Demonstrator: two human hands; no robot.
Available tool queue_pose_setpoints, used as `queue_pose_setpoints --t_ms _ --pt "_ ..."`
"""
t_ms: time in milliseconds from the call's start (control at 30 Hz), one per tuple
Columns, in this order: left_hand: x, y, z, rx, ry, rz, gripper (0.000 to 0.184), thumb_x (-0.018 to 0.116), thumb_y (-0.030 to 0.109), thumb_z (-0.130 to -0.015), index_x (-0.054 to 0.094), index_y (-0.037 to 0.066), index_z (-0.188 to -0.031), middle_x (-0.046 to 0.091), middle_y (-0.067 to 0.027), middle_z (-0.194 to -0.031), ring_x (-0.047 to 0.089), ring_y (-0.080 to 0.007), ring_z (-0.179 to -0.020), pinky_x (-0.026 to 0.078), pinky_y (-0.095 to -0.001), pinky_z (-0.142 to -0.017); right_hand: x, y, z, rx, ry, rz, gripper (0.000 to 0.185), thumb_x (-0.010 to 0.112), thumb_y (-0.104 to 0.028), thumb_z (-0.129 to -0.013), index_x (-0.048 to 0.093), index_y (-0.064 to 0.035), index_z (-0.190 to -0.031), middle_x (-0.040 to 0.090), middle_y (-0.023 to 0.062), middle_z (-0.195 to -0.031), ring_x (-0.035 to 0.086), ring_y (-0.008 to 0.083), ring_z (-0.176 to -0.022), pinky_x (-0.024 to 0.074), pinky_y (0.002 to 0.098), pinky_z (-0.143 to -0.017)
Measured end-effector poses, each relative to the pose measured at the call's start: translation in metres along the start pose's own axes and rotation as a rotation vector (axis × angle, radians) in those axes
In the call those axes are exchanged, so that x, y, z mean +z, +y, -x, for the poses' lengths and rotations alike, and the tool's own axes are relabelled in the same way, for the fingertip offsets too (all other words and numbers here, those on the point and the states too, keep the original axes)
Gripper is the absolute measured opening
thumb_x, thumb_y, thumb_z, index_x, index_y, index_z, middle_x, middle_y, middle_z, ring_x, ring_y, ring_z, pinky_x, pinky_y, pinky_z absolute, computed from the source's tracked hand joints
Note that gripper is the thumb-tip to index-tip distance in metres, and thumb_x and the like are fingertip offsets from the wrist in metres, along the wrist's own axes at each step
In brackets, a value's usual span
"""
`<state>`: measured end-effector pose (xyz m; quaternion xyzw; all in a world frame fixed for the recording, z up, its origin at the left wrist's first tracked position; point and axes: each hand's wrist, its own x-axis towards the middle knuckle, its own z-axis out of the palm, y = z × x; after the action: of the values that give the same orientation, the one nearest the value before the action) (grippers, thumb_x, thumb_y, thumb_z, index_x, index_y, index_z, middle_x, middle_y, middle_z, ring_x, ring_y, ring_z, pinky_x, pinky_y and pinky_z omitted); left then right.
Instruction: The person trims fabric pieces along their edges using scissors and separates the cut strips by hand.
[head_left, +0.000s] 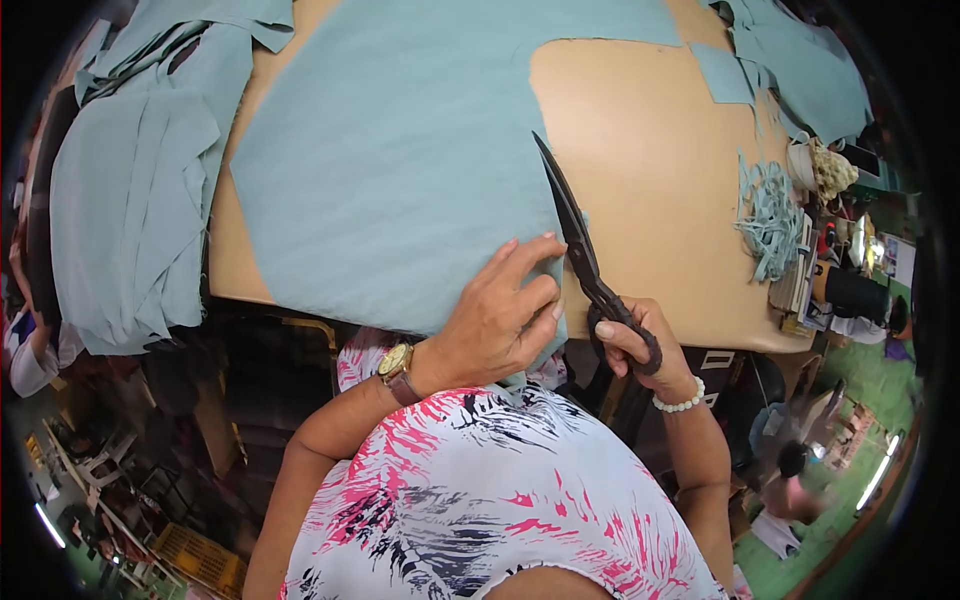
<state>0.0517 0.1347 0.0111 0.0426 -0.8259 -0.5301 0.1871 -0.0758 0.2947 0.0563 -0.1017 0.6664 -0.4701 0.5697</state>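
Observation:
A wide piece of light blue-green fabric (pixel 390 160) lies over the table and hangs a little past its front edge. My left hand (pixel 500 310) rests at the fabric's lower right corner, its bent fingers gripping the cloth by the edge. In my right hand (pixel 645 345) is a pair of dark fabric scissors (pixel 580 235), with the fingers through the handles. The blades look nearly together and point away from me along the fabric's right edge. Their tip lies near the start of a curved cut-out in the cloth.
Stacked fabric pieces (pixel 135 210) cover the left side. More cut fabric (pixel 800 65) lies at the far right, above a tangle of thin fabric strips (pixel 770 215). The tan table (pixel 640 140) ends just in front of me. A yellow crate (pixel 200 560) stands on the floor.

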Motion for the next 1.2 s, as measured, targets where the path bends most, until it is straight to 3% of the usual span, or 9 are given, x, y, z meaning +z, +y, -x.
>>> queue_pose_setpoints --t_ms 367,567,1200 --pt "-0.005 0.001 -0.003 -0.002 0.012 0.068 0.003 0.052 0.001 -0.077 0.049 0.000 -0.077 0.047 -0.0221 -0.117 0.046 -0.0395 -0.114 0.044 -0.0381 -0.085 0.005 -0.009 -0.017 -0.014 0.013 -0.035 0.029 0.067 -0.024 -0.077 0.050 -0.0056 -0.062 0.044 -0.0021 -0.046 0.040 0.0044 -0.035 0.0293 0.0183 -0.034" --pt "-0.004 0.001 -0.004 0.005 0.018 0.110 0.007 0.054 0.004 -0.076 0.048 0.000 -0.076 0.048 -0.0213 -0.112 0.048 -0.0393 -0.106 0.040 -0.0423 -0.086 0.003 -0.011 -0.014 -0.009 0.025 0.035 0.031 0.068 -0.026 -0.076 0.050 -0.0060 -0.061 0.044 -0.0027 -0.045 0.040 0.0040 -0.035 0.0288 0.0184 -0.034" --pt "-0.006 0.005 -0.003 -0.012 -0.015 0.141 0.006 0.052 0.003 -0.078 0.048 -0.002 -0.075 0.048 -0.0237 -0.116 0.045 -0.0391 -0.114 0.039 -0.0404 -0.091 0.007 -0.017 -0.028 -0.022 0.008 -0.063 0.025 0.069 -0.023 -0.075 0.055 -0.0041 -0.066 0.046 -0.0026 -0.047 0.041 0.0033 -0.036 0.0279 0.0181 -0.034"
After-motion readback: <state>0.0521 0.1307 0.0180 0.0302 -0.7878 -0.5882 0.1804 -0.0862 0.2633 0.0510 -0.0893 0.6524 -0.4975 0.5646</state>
